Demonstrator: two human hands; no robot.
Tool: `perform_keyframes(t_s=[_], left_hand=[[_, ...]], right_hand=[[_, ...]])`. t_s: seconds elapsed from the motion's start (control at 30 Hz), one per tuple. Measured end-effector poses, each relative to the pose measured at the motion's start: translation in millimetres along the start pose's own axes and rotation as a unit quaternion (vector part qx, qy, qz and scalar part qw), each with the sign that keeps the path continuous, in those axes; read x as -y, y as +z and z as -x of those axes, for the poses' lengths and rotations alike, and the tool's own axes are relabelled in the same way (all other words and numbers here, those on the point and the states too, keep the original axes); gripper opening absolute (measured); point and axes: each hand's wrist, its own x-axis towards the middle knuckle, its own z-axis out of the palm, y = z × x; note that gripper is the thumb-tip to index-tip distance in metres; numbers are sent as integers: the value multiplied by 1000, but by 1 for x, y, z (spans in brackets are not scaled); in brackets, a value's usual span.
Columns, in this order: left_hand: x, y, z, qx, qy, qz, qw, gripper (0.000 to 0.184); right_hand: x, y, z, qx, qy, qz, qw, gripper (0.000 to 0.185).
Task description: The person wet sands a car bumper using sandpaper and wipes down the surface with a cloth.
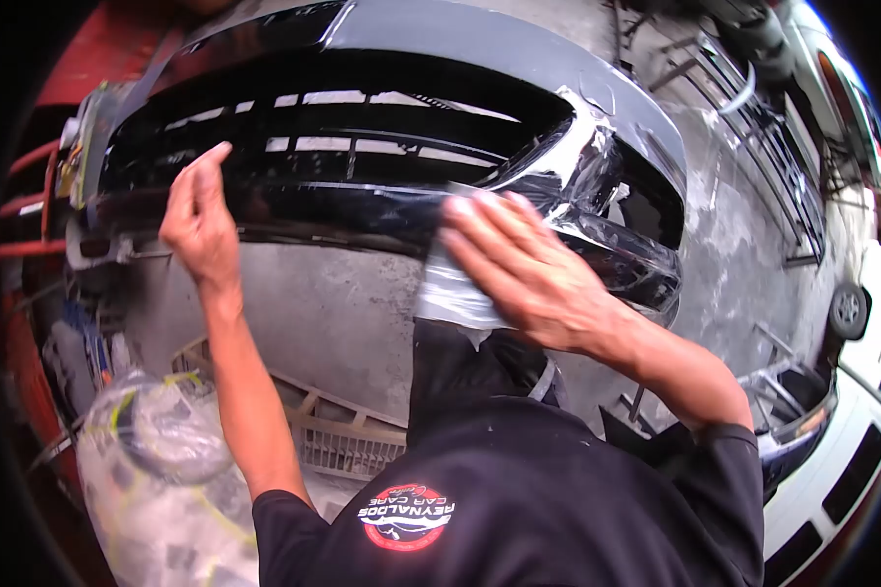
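A black car bumper spans the view in front of me, with slotted grille openings and shiny film or wrinkled plastic about its right corner. My left hand is raised at the bumper's left part, fingers drawn together and pointing up; whether anything small is between them is hidden. Over the lower edge, right of the middle, my right hand lies with its fingers stretched flat, slightly blurred. Under that palm a silvery grey sheet hangs down from the bumper's edge.
A plastic-wrapped, taped part is at lower left. Near it a beige slatted grille lies on the concrete floor. Metal frames stand at upper right, and a white vehicle is at right.
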Motion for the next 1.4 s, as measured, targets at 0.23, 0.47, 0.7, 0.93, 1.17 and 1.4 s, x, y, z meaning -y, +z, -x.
perform_keyframes(t_s=[0.23,0.47,0.7,0.93,1.17,1.4], left_hand=[[-2,20,5,-46,85,-149,984,45],[1,17,9,-22,44,-163,985,47],[7,21,7,-48,97,-175,979,41],[5,19,6,-40,87,-155,983,39],[18,17,6,-23,116,-154,981,41],[23,17,6,-21,125,-158,979,40]], right_hand=[[-18,-20,13,36,5,-15,999,59],[3,17,-83,-81,-120,22,989,53],[0,17,-36,-26,-64,73,995,69],[-1,14,-6,-35,-47,48,997,63],[29,45,-58,-143,-71,102,982,59],[-12,-14,82,-48,21,-5,999,67]])
